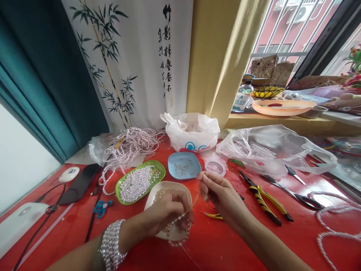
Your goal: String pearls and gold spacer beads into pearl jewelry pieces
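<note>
My left hand (169, 210), with a multi-row pearl bracelet (112, 244) on its wrist, is closed on a bead strand (178, 241) above a cream dish (153, 192) of small gold beads. To its right, my right hand (216, 190) pinches the upper end of the strand, where a gold-coloured section runs between the hands. A thin clear thread hangs below the beads. The green tray (135, 184) behind my left hand holds white pearls and a few gold pieces. Small metal pieces lie in the blue dish (184, 165) just beyond my right hand.
Piled pearl strands (129, 145) lie back left, near a white plastic bag (191, 131). Yellow-black pliers (262, 197), scissors (293, 194) and a clear bag (270, 146) are on the right. A thread spool (214, 169) sits behind my right hand. A black phone-like object (80, 184) lies left.
</note>
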The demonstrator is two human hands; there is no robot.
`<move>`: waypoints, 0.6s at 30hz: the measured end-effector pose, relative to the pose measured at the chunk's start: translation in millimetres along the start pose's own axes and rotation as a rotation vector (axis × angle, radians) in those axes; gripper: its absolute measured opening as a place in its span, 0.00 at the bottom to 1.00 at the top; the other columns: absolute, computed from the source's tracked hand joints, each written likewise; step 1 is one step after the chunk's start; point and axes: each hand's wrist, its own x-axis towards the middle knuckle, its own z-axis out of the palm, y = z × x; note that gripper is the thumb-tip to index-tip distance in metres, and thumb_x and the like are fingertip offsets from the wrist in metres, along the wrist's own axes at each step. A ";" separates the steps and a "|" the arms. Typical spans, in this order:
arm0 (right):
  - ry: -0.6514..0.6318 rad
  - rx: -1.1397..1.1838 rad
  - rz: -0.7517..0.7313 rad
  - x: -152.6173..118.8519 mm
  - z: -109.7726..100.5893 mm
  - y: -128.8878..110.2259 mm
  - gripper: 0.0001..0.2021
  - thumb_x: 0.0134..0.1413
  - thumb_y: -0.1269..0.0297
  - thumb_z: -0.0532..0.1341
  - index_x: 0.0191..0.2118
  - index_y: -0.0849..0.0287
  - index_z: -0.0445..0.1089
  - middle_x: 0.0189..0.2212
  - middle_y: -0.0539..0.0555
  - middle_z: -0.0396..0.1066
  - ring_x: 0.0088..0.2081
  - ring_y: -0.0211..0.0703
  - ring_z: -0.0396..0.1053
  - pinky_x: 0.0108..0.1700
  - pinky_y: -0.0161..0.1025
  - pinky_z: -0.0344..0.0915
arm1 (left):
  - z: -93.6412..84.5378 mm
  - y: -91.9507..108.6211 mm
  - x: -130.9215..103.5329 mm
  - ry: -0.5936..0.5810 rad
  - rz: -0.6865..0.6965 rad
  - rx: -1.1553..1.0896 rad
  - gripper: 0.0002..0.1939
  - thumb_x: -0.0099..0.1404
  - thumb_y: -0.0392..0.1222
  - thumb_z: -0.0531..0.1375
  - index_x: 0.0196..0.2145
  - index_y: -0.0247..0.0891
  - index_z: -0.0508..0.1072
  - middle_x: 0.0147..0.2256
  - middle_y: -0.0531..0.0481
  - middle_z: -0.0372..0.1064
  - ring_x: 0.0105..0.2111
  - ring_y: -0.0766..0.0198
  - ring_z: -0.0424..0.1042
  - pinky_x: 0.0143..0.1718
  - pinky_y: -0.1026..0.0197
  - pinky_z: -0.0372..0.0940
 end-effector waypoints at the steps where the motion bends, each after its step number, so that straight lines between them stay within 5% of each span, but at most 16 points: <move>1: 0.017 0.018 -0.018 1.1 -1.8 -1.6 0.09 0.47 0.59 0.63 0.28 0.61 0.68 0.16 0.44 0.59 0.18 0.27 0.56 0.21 0.27 0.51 | -0.8 0.4 0.2 -0.008 -0.002 0.004 0.05 0.40 0.29 0.51 0.19 0.34 0.63 0.19 0.48 0.69 0.14 0.71 0.62 0.16 0.69 0.56; 7: -0.032 0.018 0.031 -2.4 -0.1 -3.5 0.09 0.48 0.59 0.62 0.31 0.59 0.70 0.19 0.46 0.67 0.17 0.26 0.59 0.19 0.25 0.53 | 1.6 7.5 -0.1 -0.005 0.023 0.070 0.07 0.52 0.33 0.53 0.32 0.34 0.64 0.24 0.44 0.74 0.10 0.73 0.59 0.13 0.70 0.50; 10: -0.047 -0.003 0.048 -5.7 3.5 -1.8 0.09 0.48 0.58 0.62 0.32 0.59 0.71 0.20 0.47 0.68 0.17 0.26 0.60 0.19 0.25 0.53 | 2.8 7.7 -0.8 -0.020 0.058 0.096 0.08 0.57 0.41 0.53 0.30 0.33 0.65 0.25 0.43 0.74 0.10 0.74 0.58 0.13 0.69 0.49; 18: 0.048 -0.199 -0.031 -0.6 1.3 4.6 0.10 0.46 0.58 0.63 0.30 0.61 0.72 0.22 0.48 0.66 0.20 0.29 0.58 0.21 0.28 0.54 | -2.9 5.1 -1.6 -0.009 0.074 0.296 0.10 0.52 0.43 0.63 0.26 0.31 0.76 0.21 0.49 0.69 0.19 0.71 0.63 0.21 0.67 0.54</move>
